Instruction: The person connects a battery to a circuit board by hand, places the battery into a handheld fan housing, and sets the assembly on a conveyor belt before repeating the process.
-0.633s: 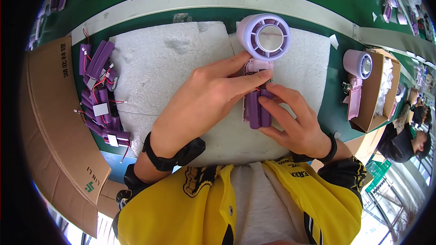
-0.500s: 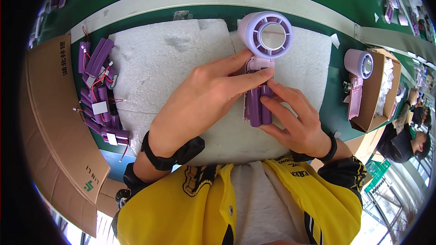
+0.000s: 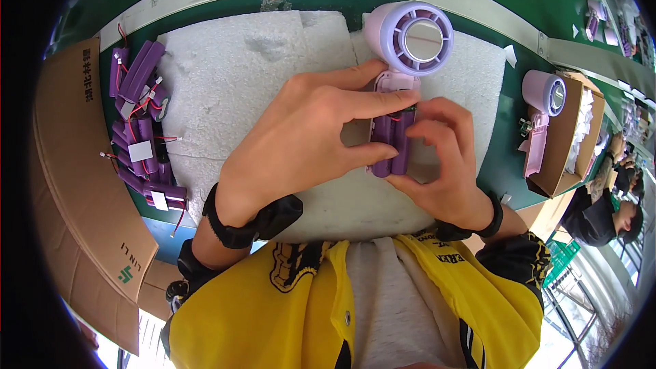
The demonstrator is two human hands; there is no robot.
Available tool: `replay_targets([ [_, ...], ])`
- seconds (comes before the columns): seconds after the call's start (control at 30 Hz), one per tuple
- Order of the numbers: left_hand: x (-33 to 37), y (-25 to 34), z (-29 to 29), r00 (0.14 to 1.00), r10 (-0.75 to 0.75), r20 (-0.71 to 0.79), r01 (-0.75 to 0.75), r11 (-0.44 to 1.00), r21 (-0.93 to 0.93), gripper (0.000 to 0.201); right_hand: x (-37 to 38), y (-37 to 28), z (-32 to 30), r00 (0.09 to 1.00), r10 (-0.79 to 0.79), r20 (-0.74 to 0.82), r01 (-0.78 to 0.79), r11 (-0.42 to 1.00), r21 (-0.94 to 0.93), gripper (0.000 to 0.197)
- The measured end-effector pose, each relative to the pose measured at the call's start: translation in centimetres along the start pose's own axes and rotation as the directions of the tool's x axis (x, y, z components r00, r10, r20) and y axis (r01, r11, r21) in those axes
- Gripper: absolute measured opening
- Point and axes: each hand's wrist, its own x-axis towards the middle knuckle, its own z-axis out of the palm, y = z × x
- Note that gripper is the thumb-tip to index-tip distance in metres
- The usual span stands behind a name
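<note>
A lilac handheld fan [image 3: 377, 41] lies with its round head away from me and its pink handle open toward me. In the handle sits a purple two-cell battery pack [image 3: 402, 142], with a bit of red wire and green board at its upper end. My left hand [image 3: 294, 130] is closed round the handle, index finger across its top and thumb pressing on the pack. On the other side, my right hand [image 3: 451, 178] has curled fingers beside the pack's right edge and a thumb at its lower end. Its fingertips are partly hidden.
A white foam sheet [image 3: 260, 61] lies under the work. Several purple battery packs [image 3: 140, 78] with wires are heaped at the left, beside a cardboard box [image 3: 75, 164]. Another open fan [image 3: 540, 96] and a small carton [image 3: 588, 143] stand at the right. People sit farther right.
My left thumb has come down onto the battery pack. My right fingers have drawn back off its front and curled at its right. The fan sits slightly higher in view.
</note>
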Motion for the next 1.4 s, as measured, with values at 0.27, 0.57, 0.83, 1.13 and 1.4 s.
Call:
replay_targets([
  [0.27, -0.1, -0.4, 0.2, 0.999, -0.002, -0.042, -0.001, 0.997, -0.074, 0.055, 1.5, -0.1, 0.3, 1.000, 0.022, -0.017, -0.022, 0.999, 0.031, 0.065],
  [0.57, 0.1, -1.8, 1.3, 0.999, 0.034, -0.014, -0.035, 0.997, -0.064, 0.058, 1.2, 3.4, 0.8, 0.974, -0.226, -0.026, 0.227, 0.973, 0.044, 0.055],
  [0.83, 0.5, -3.2, 1.7, 0.996, 0.089, -0.019, -0.089, 0.996, -0.019, 0.056, 0.9, 1.4, -0.1, 0.917, -0.390, 0.086, 0.386, 0.811, -0.439, 0.063],
  [1.13, 1.2, -3.8, 2.3, 0.978, 0.148, -0.146, -0.150, 0.989, 0.001, 0.059, 3.8, 2.0, -1.4, 0.920, -0.354, 0.166, 0.385, 0.745, -0.545, 0.070],
  [1.4, 1.5, -4.9, 2.1, 0.944, 0.064, -0.324, -0.082, 0.996, -0.041, 0.053, 21.2, 6.3, -4.2, 0.921, -0.355, -0.162, 0.119, 0.651, -0.750, 0.054],
])
